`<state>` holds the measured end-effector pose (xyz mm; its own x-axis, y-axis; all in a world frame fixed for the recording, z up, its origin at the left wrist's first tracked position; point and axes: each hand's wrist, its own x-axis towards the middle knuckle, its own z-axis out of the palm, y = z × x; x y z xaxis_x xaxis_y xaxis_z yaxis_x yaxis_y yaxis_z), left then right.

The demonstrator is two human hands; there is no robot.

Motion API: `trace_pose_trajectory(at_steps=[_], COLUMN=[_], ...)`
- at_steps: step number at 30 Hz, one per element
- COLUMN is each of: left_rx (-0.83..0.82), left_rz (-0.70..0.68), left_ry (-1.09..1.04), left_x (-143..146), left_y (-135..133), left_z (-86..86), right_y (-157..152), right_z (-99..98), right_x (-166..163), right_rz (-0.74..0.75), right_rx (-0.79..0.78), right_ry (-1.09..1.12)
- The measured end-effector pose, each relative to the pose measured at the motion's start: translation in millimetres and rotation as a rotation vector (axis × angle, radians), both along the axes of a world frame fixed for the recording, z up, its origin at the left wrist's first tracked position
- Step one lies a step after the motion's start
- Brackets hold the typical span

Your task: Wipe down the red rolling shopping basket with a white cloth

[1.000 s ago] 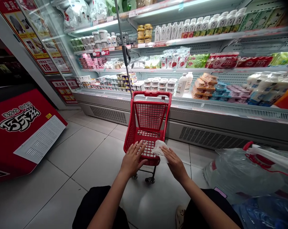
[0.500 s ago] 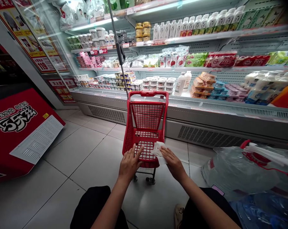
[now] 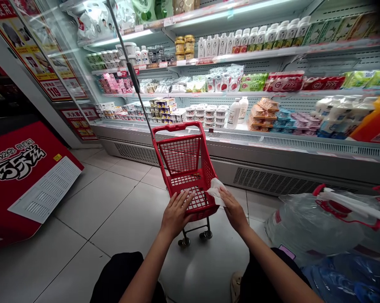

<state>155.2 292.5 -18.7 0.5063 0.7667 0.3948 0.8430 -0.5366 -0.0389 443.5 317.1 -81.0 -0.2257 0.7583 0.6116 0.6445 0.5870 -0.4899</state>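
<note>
A small red wheeled shopping basket (image 3: 180, 158) stands on the tiled floor in front of me, its long metal handle (image 3: 130, 71) leaning up to the left. My left hand (image 3: 176, 212) lies on the basket's near rim, fingers spread and flat. My right hand (image 3: 233, 210) presses a white cloth (image 3: 215, 191) against the basket's right side wall, fingers laid over the cloth. My knees in dark trousers show at the bottom.
A chilled display case (image 3: 272, 147) full of yoghurt, milk bottles and packets runs behind the basket. A red freezer cabinet (image 3: 22, 181) stands at left. Large water jugs in plastic wrap (image 3: 319, 227) lie at right on the floor.
The basket has turned, its handle swinging to the left. Both hands stayed on it and shifted slightly right; the cloth now sits on the right wall.
</note>
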Motion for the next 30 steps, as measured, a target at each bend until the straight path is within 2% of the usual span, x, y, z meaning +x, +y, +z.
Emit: trace_pose_trajectory(at_steps=[4, 9, 11, 13, 16, 20, 22, 24, 26, 30], left_rx=[-0.003, -0.027, -0.047, -0.063, -0.083, -0.074, -0.064, -0.063, -0.06, -0.049], left_rz=[0.045, 0.031, 0.004, -0.017, -0.052, 0.017, 0.06, 0.071, 0.091, 0.132], left_ry=[-0.059, -0.117, -0.132, -0.128, -0.079, -0.031, -0.023, -0.024, -0.045, -0.097], left_x=[9, 19, 20, 17, 6, -19, -25, -23, -12, 14], left_y=[-1, -4, -4, -4, -1, 8, 11, 13, 14, 14], left_z=[-10.3, -16.6, -15.6, -12.5, -5.5, 1.4, 1.6, -0.6, -4.5, -12.7], right_y=[-22, -35, -35, -32, -18, 12, 25, 32, 30, 0], right_z=[-8.1, -1.7, 2.2, 5.0, 7.2, 6.2, 3.2, -1.4, -5.7, -7.3], right_x=[-25, -89, -104, -102, -72, -17, -3, -3, -17, -63], right_rz=[-0.051, 0.049, 0.086, 0.122, 0.153, 0.038, -0.032, -0.104, -0.157, -0.102], right_rx=[0.089, 0.184, 0.196, 0.218, 0.233, 0.186, 0.157, 0.141, 0.151, 0.179], right_ry=[-0.054, -0.155, -0.182, -0.213, -0.273, -0.28, -0.246, -0.182, -0.113, -0.084])
